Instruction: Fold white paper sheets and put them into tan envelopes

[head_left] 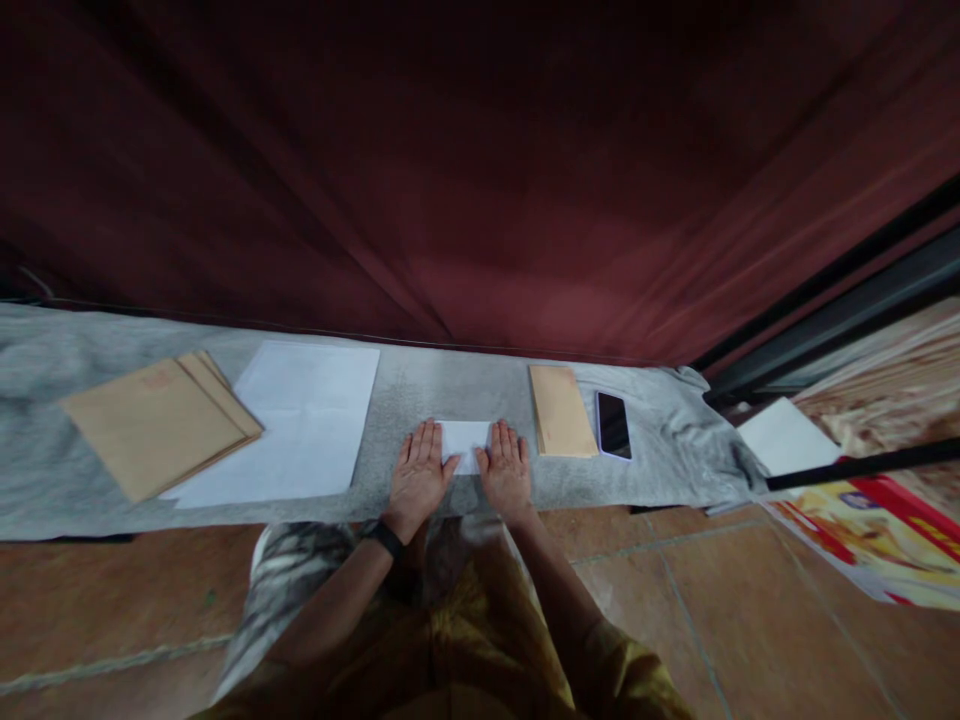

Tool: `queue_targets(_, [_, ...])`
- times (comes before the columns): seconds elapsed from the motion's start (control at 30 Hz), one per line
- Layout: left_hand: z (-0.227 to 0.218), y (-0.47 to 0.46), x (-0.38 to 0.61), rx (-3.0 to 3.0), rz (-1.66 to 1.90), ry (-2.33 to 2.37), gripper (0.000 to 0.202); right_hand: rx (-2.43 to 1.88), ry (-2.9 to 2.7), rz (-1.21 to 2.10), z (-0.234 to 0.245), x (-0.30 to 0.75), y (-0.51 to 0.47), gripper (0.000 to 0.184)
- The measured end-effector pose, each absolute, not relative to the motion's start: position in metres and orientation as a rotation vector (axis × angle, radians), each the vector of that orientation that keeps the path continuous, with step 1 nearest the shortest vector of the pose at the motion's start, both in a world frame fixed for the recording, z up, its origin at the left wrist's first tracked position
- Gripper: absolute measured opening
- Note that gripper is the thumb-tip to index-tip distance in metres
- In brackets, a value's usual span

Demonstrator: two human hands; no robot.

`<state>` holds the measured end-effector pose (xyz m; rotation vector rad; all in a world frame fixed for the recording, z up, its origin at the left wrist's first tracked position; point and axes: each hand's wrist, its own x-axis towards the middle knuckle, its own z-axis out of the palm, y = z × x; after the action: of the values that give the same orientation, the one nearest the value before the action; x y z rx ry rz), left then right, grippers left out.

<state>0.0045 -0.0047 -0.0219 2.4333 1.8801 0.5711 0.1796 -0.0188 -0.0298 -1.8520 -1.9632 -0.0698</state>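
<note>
A small folded white paper (pixel 465 441) lies on the grey cloth (pixel 450 385) straight ahead of me. My left hand (pixel 418 474) lies flat with its fingers stretched out, covering the paper's left end. My right hand (pixel 506 470) lies flat in the same way on its right end. Both hands press on the paper and grip nothing. A dark band circles my left wrist.
White sheets (pixel 292 420) and a stack of brown envelopes (pixel 154 425) lie to the left on the cloth. To the right are one brown envelope (pixel 561 410) and a phone (pixel 613 425). A dark red curtain (pixel 480 180) hangs behind. Another white sheet (pixel 786 437) lies far right.
</note>
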Motion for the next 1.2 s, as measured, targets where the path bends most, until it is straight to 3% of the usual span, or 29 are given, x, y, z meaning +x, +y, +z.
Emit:
queue_targets(0.33, [-0.012, -0.054, 0.014, 2.578, 0.494, 1.641, 0.063, -1.859, -1.987, -0.094, -0.032, 0.180, -0.019, 0.057])
queue_targets(0.73, [-0.014, -0.081, -0.008, 2.543, 0.423, 1.815, 0.070, -1.880, -1.999, -0.120, -0.032, 0.180, -0.019, 0.057])
queue_targets(0.93, [-0.005, -0.053, 0.009, 2.551, 0.544, 1.754, 0.057, -1.904, -2.017, -0.107, -0.034, 0.180, -0.019, 0.058])
queue_targets(1.2, [-0.015, -0.003, 0.019, 2.528, 0.456, 1.780, 0.063, -1.903, -1.993, -0.068, -0.036, 0.180, -0.017, 0.059])
